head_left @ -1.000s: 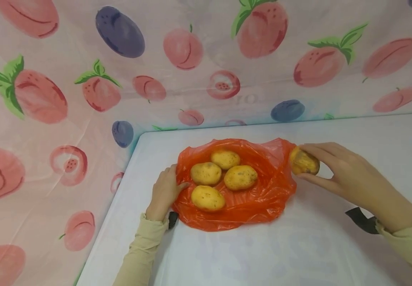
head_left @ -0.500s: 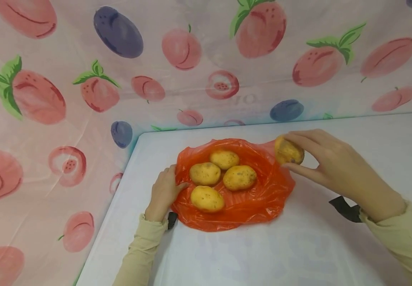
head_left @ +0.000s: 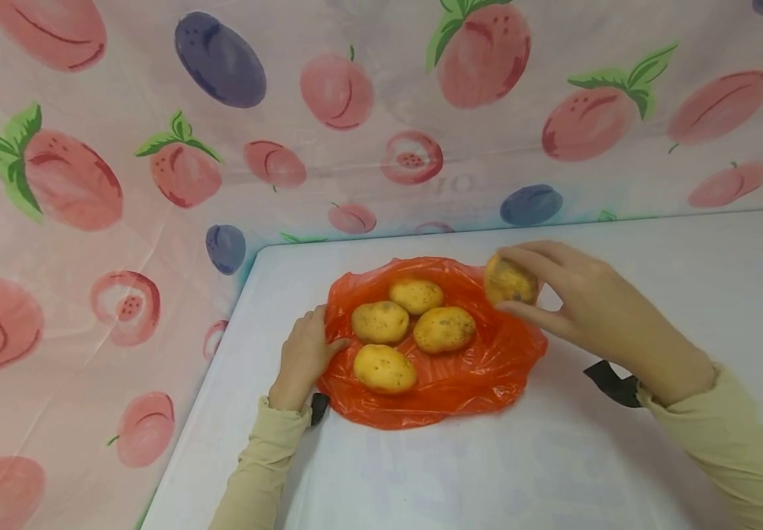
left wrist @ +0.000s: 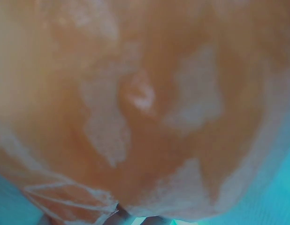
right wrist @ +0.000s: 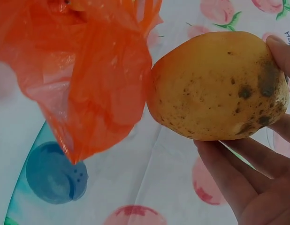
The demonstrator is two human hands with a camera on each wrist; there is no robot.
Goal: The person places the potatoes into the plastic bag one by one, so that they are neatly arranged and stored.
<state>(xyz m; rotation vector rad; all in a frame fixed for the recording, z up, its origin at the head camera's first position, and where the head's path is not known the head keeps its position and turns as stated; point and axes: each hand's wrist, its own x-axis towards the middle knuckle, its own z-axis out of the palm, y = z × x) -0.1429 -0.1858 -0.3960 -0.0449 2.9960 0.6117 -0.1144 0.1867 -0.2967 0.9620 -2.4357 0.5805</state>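
An orange-red plastic bag (head_left: 474,375) lies spread with its mouth up, and several yellow potatoes (head_left: 444,330) rest in it. At its left edge my left hand (head_left: 303,357) grips the plastic, thumb over the rim and fingers on the outer side. My right hand (head_left: 587,305) holds one more potato (head_left: 510,281) between thumb and fingers, over the bag's back right edge. The right wrist view shows dark blemishes on this potato (right wrist: 220,86), close beside the bag's plastic (right wrist: 103,93). Blurred orange plastic (left wrist: 149,122) fills most of the left wrist view.
A white table (head_left: 474,471) lies under the bag. Behind and to the left hangs a pink cloth (head_left: 381,88) printed with fruit, meeting the table's back and left edges. Dark straps (head_left: 613,384) show at both wrists.
My right hand has carried its potato leftward, from beside the bag's right edge to over it. The left hand and the potatoes in the bag have stayed put.
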